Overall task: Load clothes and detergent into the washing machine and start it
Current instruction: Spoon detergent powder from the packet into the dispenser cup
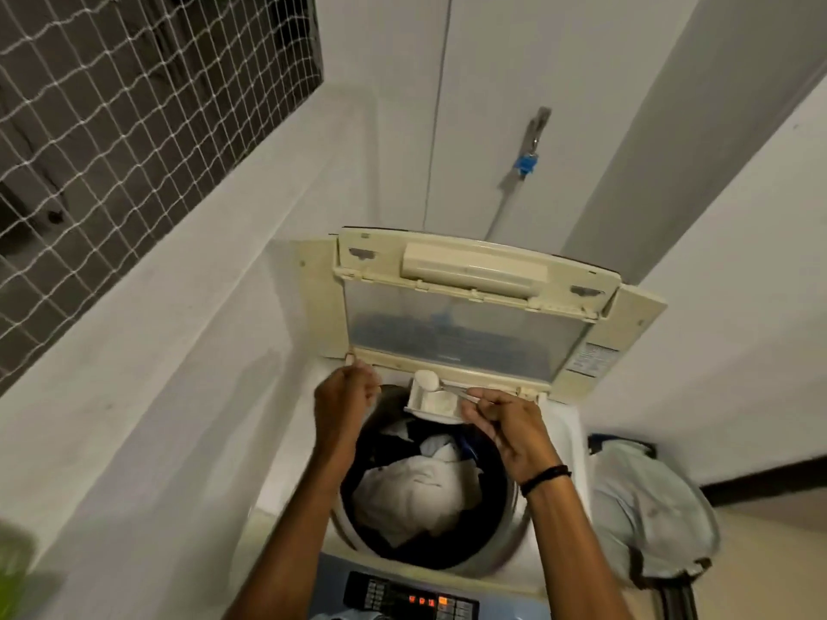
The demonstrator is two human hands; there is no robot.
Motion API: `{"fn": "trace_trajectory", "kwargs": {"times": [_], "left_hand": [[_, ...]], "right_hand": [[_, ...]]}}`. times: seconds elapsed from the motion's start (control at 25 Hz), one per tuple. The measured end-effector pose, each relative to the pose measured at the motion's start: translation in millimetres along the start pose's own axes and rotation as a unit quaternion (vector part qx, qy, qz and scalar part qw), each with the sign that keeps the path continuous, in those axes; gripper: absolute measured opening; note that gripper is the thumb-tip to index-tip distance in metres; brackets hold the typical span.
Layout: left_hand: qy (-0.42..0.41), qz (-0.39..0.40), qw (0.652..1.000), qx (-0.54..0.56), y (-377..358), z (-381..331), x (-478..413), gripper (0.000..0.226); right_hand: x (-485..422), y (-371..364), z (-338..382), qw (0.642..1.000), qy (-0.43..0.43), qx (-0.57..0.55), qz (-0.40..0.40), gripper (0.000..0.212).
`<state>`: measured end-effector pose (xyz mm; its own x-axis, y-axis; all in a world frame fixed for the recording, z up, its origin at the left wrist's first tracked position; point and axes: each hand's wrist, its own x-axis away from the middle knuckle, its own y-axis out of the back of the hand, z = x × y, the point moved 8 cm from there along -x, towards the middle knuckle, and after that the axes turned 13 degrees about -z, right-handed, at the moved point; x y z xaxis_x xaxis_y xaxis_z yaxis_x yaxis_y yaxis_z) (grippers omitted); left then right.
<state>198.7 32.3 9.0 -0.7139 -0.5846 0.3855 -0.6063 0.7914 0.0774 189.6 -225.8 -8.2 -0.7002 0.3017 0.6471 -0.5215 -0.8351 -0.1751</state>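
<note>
Washing machine (pixel 561 425): top-loading, white body, centre to lower centre of the frame.

Lid (pixel 461 324): cream frame with a clear panel, raised and standing upright at the back of the machine.

Clothes (pixel 411 490): in the drum, a crumpled white piece on top with dark and blue pieces around it.

Detergent drawer (pixel 441 404): white, at the far rim of the drum opening, just below the lid, pulled out over the drum.

Spoon (pixel 454 390): metal, bowl over the left part of the drawer, heaped with white detergent powder (pixel 425 379).

Right hand (pixel 505 431): centre right, fingers pinch the spoon's handle. Dark wristband (pixel 546 478) on the wrist.

Left hand (pixel 342 400): left of the drawer at the drum's far left rim, fingers curled. Whether they hold anything I cannot tell.

Control panel (pixel 411 597): bottom centre, dark with rows of buttons, orange lights lit, set in a blue front strip.

Cloth bag (pixel 649 507): pale blue, dark trim, on the floor right of the machine.

Tap (pixel 534 127): on the white wall above the lid, with a blue fitting (pixel 527 163) and a pale hose below it.

Netted window (pixel 134 127): upper left, white mesh over a dark opening, with a white ledge running beneath it.

Green object (pixel 13 570): lower left edge, too blurred to tell.
</note>
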Motion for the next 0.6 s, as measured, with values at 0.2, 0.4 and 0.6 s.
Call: {"fn": "trace_trajectory", "kwargs": {"times": [0.2,0.4,0.6], "left_hand": [[0.295,0.082,0.949,0.081,-57.5,94.6,-7.6,0.043],[0.429,0.097,0.884,0.158,-83.4,133.9,2.2,0.071],[0.445,0.088,0.876,0.166,-88.5,143.0,3.2,0.075]], "right_hand": [[-58.9,38.4,-34.9,0.995,-0.002,-0.033,-0.093,0.024],[-88.8,44.3,-59.0,0.971,0.128,0.14,-0.146,0.029],[-73.2,23.1,-51.7,0.821,0.381,0.401,-0.142,0.041]]}}
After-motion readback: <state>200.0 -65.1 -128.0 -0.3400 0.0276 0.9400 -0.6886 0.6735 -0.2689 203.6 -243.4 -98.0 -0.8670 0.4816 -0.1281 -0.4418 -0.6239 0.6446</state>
